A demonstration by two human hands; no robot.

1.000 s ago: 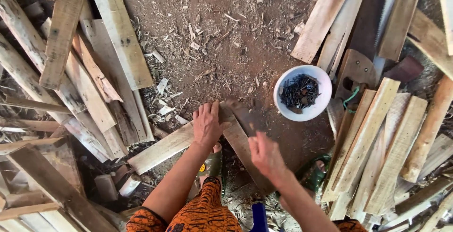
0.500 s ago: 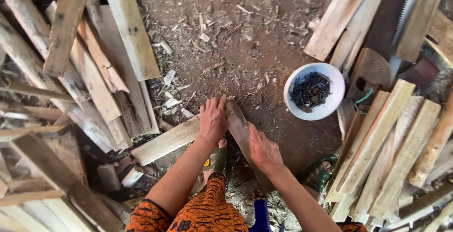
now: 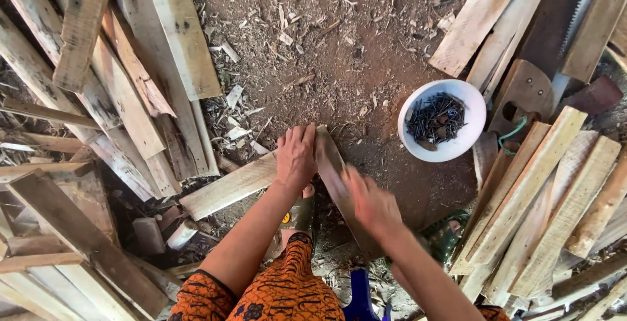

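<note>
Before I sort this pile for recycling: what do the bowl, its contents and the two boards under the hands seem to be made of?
Bowl: looks like white plastic or enamel, smooth and glossy; cannot tell which. Its contents: thin dark rods, likely steel nails, dull and possibly rusted. Two boards, light one and darker one: rough unpainted wood with visible grain and weathered faces.

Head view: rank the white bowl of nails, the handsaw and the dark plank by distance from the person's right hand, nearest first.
1. Dark plank, directly under the right hand.
2. White bowl of nails, up to the right.
3. Handsaw, top right corner.
</note>
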